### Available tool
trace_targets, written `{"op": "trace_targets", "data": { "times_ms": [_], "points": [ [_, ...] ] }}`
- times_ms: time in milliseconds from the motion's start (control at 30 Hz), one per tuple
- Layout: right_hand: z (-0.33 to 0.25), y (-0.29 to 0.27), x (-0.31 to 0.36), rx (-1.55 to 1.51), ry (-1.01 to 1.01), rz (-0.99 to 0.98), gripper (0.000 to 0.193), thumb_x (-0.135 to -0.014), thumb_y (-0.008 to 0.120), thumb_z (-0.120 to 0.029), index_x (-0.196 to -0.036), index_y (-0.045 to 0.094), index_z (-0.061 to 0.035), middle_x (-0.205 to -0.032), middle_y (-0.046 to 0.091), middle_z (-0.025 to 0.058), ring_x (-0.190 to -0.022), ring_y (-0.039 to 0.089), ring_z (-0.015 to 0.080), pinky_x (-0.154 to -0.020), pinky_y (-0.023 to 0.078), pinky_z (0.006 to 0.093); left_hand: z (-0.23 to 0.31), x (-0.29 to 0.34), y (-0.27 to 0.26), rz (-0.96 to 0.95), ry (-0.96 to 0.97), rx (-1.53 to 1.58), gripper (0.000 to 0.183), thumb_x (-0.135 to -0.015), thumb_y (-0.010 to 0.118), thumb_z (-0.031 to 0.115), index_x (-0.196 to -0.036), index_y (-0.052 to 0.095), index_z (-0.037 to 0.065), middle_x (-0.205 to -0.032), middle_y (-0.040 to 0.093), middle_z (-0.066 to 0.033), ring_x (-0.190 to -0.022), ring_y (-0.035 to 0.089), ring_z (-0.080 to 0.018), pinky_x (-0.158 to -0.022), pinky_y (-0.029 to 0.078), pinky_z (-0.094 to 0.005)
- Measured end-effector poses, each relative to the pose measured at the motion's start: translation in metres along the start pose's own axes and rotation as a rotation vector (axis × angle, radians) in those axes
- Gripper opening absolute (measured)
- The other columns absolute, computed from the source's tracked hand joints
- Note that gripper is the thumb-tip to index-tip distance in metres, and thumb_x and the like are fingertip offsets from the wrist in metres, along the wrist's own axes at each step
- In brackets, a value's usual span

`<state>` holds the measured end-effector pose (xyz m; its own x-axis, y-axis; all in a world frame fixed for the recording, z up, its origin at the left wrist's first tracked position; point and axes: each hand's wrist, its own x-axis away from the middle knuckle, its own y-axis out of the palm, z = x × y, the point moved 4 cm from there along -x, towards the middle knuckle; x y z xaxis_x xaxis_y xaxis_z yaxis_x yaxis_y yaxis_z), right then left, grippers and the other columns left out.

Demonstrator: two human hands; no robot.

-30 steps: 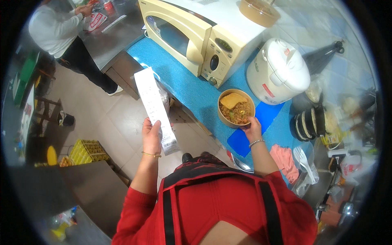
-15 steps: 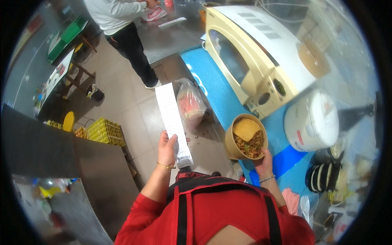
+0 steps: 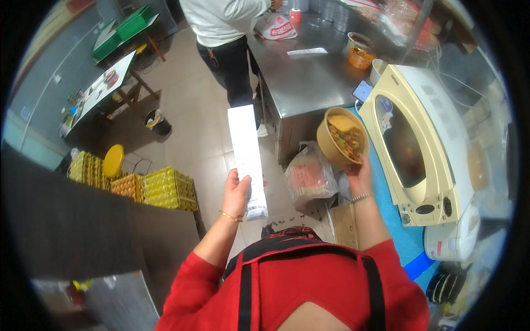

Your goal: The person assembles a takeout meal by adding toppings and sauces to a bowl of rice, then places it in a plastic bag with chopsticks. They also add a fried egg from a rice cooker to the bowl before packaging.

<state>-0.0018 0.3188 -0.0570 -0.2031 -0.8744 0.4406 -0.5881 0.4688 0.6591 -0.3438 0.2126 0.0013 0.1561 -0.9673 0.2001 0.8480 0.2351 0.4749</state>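
Note:
Pinched between thumb and fingers, a long white paper receipt (image 3: pixel 247 146) stands up from my left hand (image 3: pixel 237 191) in front of me. My right hand (image 3: pixel 359 175) grips the lower rim side of a round brown paper bowl (image 3: pixel 327 144), which is tilted slightly. Inside the bowl lies a dark minced or chopped food (image 3: pixel 348 144) with a yellow-orange flat piece on top. The bowl is held up in the air, left of the cream microwave (image 3: pixel 404 149) and near the corner of the steel table (image 3: pixel 298 88).
A person in a white top (image 3: pixel 226 22) stands at the table's far left side. A plastic bag (image 3: pixel 311 176) sits on the floor below the bowl. Yellow egg trays (image 3: pixel 170 187) and a yellow stool (image 3: pixel 114 160) stand left. A white rice cooker (image 3: pixel 452 237) is beside the microwave.
My view has turned and moved forward, so the steel table shows more and the microwave lies farther right. The bowl has left the blue counter's edge and tilts more. Both hands keep their holds.

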Motion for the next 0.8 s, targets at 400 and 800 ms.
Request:
{"op": "trace_targets", "data": {
  "times_ms": [400, 800],
  "points": [
    [0.028, 0.11, -0.209, 0.091, -0.269, 0.308, 0.034, -0.079, 0.061, -0.024, -0.103, 0.052, -0.0017, -0.103, 0.056, 0.0131, -0.091, 0.057, 0.0263, -0.071, 0.05, 0.0458, 0.041, -0.108, -0.024, 0.12, -0.021, -0.048, 0.02, -0.088, 0.043, 0.002, -0.107, 0.04, 0.003, -0.094, 0.061, -0.0185, -0.076, 0.064, -0.0299, -0.068, 0.053, -0.0394],
    [0.03, 0.151, -0.235, 0.701, -0.19, 0.065, 0.034, -0.087, 0.055, -0.03, -0.107, 0.054, -0.0038, -0.098, 0.058, 0.0053, -0.084, 0.056, 0.0149, -0.068, 0.048, 0.0311, 0.028, -0.25, 0.037, -0.086, -0.147, -0.07, 0.025, -0.087, 0.046, 0.004, -0.111, 0.038, 0.002, -0.097, 0.06, -0.0178, -0.081, 0.064, -0.0305, -0.071, 0.053, -0.0403]
  ]
}}
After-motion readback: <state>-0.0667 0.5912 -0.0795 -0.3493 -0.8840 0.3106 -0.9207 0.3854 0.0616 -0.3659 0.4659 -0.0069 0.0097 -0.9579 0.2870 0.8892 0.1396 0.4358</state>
